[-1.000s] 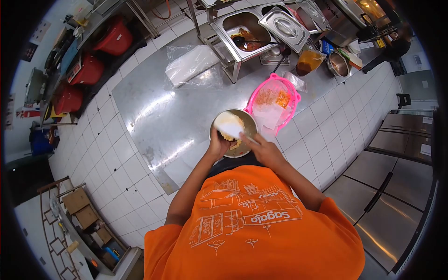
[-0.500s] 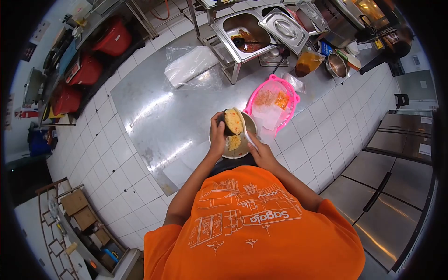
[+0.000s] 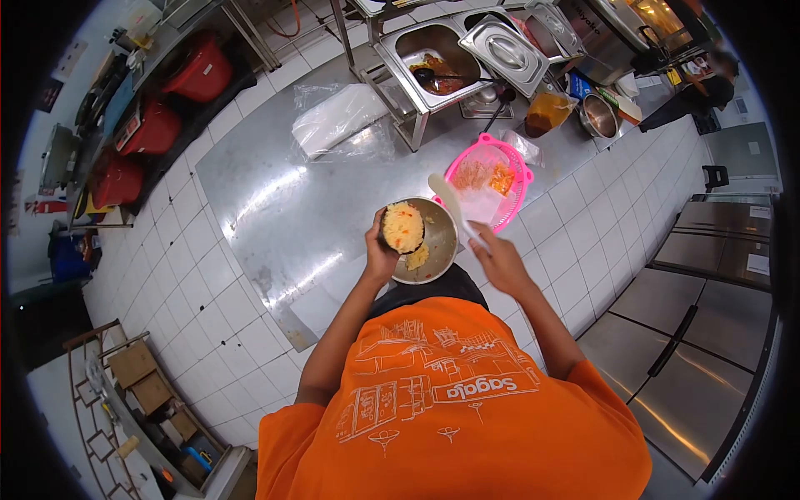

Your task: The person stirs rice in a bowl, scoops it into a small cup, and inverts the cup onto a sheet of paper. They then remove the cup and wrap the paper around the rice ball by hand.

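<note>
My left hand (image 3: 382, 252) is wrapped round a dark bowl (image 3: 384, 237) heaped with yellow fried rice (image 3: 403, 227) flecked with orange. The bowl is tilted towards me over the left side of a metal mixing bowl (image 3: 447, 242). A clump of rice (image 3: 418, 256) lies inside that larger bowl. In my right hand (image 3: 498, 260) is the handle of a pale rice paddle (image 3: 446, 196). Its blade points up and left, apart from the rice, above the mixing bowl's right rim.
Beyond the mixing bowl sits a pink basket (image 3: 526, 179) with shredded toppings and white paper. A plastic-wrapped white stack (image 3: 337, 121) lies on the steel table (image 3: 258, 192). Food pans (image 3: 402, 42) and a steel bowl (image 3: 599, 116) stand behind. Another person (image 3: 704, 92) is at far right.
My right hand has swung right, lifting the paddle off the rice. The dark bowl has moved slightly left and down, and its rounded rice top now faces me more fully.
</note>
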Tool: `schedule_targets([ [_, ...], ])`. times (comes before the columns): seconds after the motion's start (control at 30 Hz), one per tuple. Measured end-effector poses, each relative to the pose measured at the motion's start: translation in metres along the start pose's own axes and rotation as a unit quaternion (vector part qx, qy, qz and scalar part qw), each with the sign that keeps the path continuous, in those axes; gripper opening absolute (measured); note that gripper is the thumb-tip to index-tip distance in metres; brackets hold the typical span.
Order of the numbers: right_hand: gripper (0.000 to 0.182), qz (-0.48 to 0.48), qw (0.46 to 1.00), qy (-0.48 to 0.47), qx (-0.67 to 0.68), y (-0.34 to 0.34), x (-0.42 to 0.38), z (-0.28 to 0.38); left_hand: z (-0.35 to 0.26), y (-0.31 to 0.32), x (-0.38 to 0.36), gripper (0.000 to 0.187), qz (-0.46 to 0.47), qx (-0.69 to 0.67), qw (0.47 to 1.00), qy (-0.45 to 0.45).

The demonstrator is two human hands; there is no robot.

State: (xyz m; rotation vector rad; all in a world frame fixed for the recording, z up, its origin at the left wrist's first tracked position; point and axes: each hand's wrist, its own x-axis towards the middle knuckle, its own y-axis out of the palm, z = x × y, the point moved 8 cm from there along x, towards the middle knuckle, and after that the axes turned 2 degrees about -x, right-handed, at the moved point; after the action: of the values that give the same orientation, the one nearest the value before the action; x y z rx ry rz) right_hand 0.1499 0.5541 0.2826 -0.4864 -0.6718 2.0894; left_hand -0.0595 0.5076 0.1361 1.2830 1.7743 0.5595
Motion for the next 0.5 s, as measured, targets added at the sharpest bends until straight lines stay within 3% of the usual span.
schedule_targets([
  [0.03, 0.032, -0.033, 0.998, 0.007, 0.059, -0.012, 0.002, -0.002, -0.004, 0.001, -0.001, 0.062, 0.012, -0.012, 1.0, 0.005],
  [0.07, 0.029, 0.046, 0.959, 0.169, 0.221, -0.005, -0.001, -0.023, -0.002, -0.004, -0.003, 0.067, -0.022, -0.021, 0.999, -0.017],
  [0.2, 0.036, 0.131, 0.828, 0.16, 0.521, 0.039, -0.003, -0.042, 0.001, 0.0, 0.0, 0.064, -0.026, -0.014, 0.998, -0.056],
  [0.3, 0.038, 0.184, 0.898, 0.19, 0.353, 0.071, -0.007, -0.057, 0.007, 0.008, 0.0, 0.062, -0.06, 0.01, 0.996, -0.066],
  [0.43, 0.043, 0.155, 0.877, 0.201, 0.409, 0.048, -0.001, -0.056, -0.001, 0.014, -0.004, 0.061, -0.073, 0.007, 0.993, -0.088],
  [0.47, 0.044, 0.168, 0.917, 0.205, 0.297, 0.059, -0.005, -0.056, -0.001, 0.017, -0.006, 0.061, -0.073, 0.003, 0.992, -0.099],
  [0.5, 0.043, 0.167, 0.914, 0.209, 0.305, 0.065, -0.009, -0.057, 0.001, 0.016, -0.007, 0.061, -0.07, 0.006, 0.992, -0.104],
])
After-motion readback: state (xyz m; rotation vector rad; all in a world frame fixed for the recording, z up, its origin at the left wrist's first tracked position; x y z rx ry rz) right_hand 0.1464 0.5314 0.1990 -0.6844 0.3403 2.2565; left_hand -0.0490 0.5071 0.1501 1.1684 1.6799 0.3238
